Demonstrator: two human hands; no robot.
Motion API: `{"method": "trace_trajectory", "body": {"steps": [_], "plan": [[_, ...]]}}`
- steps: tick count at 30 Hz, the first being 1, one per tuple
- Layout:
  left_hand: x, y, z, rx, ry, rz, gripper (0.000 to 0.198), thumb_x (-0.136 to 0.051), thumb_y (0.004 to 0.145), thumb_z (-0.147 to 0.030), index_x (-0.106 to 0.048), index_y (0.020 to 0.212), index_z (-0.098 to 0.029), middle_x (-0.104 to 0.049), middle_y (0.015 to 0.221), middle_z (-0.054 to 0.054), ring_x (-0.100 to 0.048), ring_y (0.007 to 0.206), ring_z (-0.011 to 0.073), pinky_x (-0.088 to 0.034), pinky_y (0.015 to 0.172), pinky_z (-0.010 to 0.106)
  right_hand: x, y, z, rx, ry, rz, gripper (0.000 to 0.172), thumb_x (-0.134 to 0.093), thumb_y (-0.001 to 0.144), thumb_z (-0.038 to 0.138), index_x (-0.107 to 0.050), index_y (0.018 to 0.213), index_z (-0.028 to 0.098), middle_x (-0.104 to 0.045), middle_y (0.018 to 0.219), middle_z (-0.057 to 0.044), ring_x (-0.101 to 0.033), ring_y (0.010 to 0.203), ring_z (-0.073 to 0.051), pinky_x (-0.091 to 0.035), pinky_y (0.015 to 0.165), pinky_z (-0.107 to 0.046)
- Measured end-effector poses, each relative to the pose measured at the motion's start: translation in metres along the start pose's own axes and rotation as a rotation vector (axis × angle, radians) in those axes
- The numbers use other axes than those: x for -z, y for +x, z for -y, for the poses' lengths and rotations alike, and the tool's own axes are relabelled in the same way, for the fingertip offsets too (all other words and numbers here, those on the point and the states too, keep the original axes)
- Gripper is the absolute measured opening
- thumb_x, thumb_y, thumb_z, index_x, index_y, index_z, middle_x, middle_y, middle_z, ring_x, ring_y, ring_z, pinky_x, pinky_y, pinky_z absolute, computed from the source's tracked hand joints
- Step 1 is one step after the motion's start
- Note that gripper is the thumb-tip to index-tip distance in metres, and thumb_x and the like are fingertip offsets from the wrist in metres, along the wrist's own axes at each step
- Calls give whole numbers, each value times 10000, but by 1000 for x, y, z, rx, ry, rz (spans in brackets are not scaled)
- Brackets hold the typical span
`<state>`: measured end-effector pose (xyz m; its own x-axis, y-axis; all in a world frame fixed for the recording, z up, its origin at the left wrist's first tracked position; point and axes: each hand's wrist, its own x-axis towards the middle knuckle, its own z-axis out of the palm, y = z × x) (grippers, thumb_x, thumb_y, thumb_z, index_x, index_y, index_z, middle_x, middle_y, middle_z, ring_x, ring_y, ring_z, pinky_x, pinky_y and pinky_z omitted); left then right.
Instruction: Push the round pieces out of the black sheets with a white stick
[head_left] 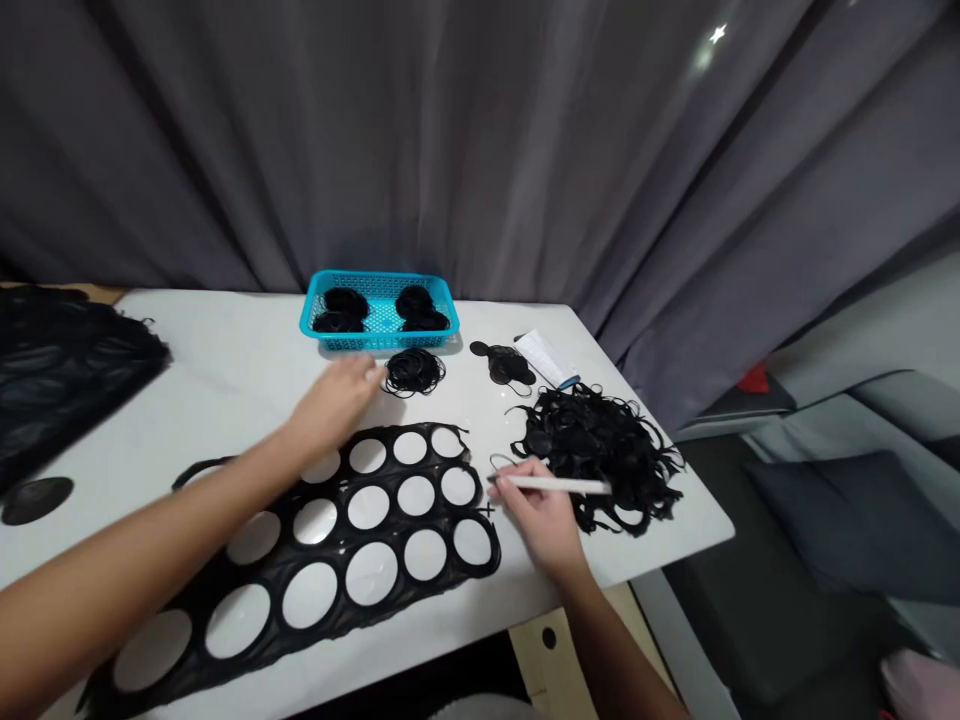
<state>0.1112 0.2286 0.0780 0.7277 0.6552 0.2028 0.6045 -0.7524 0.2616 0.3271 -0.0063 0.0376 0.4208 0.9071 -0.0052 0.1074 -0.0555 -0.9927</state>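
My left hand (345,392) reaches over the table to the left edge of a loose pile of thin black rings (414,372). Its fingers are curled together, and whatever is between them is hidden. In my right hand (541,515) is a white pen-shaped tool (559,484), its dark tip pointing left. A thin dark loop shows just above those fingers. Between and below my hands lies a black sheet (341,545) with rows of round holes, the white table showing through them. My left forearm covers part of this sheet.
A blue basket (319,335) with several black bundles stands at the back of the white table (225,350). Curly black scraps (600,450) lie at right, near a white tube (546,358) and black discs (510,365). More black sheeting (67,370) lies at left.
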Motion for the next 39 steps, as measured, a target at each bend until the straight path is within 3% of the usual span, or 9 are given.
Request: {"method": "trace_trajectory", "body": {"steps": [2, 4, 8, 12, 19, 23, 26, 33, 39], "plan": [[-26, -35, -34, -101, -12, 60, 248, -457, 910, -113, -664, 1026, -185, -664, 1121, 152, -631, 1059, 304, -470, 954, 443, -8, 23, 2, -11, 52, 82, 222, -654, 891, 423, -603, 876, 207, -735, 896, -65, -699, 810, -192, -534, 700, -294], [-50, -64, -59, -176, -18, 95, 247, -519, 953, -247, -662, 1148, -194, -624, 1317, 147, -580, 1229, 318, -458, 1023, 445, -16, 47, 2, 7, 2, 167, 198, -643, 894, 396, -629, 888, 198, -733, 897, -58, -689, 805, -183, -518, 703, -284], [-70, -92, -72, -194, 58, 78, 475, -471, 1025, -403, -511, 1455, -205, -418, 1584, 153, -296, 1490, 419, -282, 1152, 642, -30, 93, -1, 69, -243, 136, 198, -646, 863, 357, -603, 754, 198, -668, 709, 3, -601, 681, -157, -446, 654, -260], [-68, -93, -64, -193, 47, 92, 532, -486, 1018, -445, -460, 1514, -253, -369, 1621, 130, -206, 1531, 406, -217, 1185, 651, -38, 111, 4, 150, -360, 198, 156, -601, 891, 325, -604, 790, 206, -699, 782, 10, -598, 691, -142, -436, 680, -248], [-69, -92, -64, -187, 49, 103, 584, -530, 984, -487, -442, 1527, -290, -315, 1646, 128, -199, 1528, 423, -228, 1172, 662, -44, 104, 4, 301, -455, 234, 113, -536, 943, 251, -595, 854, 213, -737, 967, -24, -637, 775, -150, -467, 763, -270], [-69, -92, -64, -191, 64, 86, 587, -527, 985, -495, -434, 1531, -302, -311, 1650, 114, -197, 1530, 416, -230, 1177, 645, -40, 109, -5, 451, -523, 387, 123, -531, 907, 151, -550, 808, 221, -723, 985, -69, -639, 919, -207, -479, 836, -323], [-69, -92, -65, -200, 84, 87, 591, -515, 993, -498, -423, 1539, -291, -328, 1640, 124, -187, 1533, 416, -215, 1184, 639, -37, 111, -6, 511, -546, 334, 110, -530, 929, 197, -559, 826, 223, -703, 973, -94, -605, 998, -253, -465, 899, -385], [-73, -93, -65, -195, 72, 56, 596, -514, 1001, -510, -417, 1542, -281, -319, 1644, 117, -171, 1541, 396, -196, 1208, 596, -29, 104, 2, 105, -30, 270, 265, -668, 853, 351, -495, 699, 222, -710, 983, -50, -632, 950, -216, -474, 860, -342], [-69, -84, -58, -204, 96, 68, 718, -520, 972, -613, -321, 1590, -306, -297, 1658, 107, -242, 1517, 410, -188, 1194, 618, -13, 79, 6, 89, 43, 190, 221, -710, 807, 298, -528, 711, 215, -657, 900, -17, -598, 836, -171, -457, 754, -290]]}}
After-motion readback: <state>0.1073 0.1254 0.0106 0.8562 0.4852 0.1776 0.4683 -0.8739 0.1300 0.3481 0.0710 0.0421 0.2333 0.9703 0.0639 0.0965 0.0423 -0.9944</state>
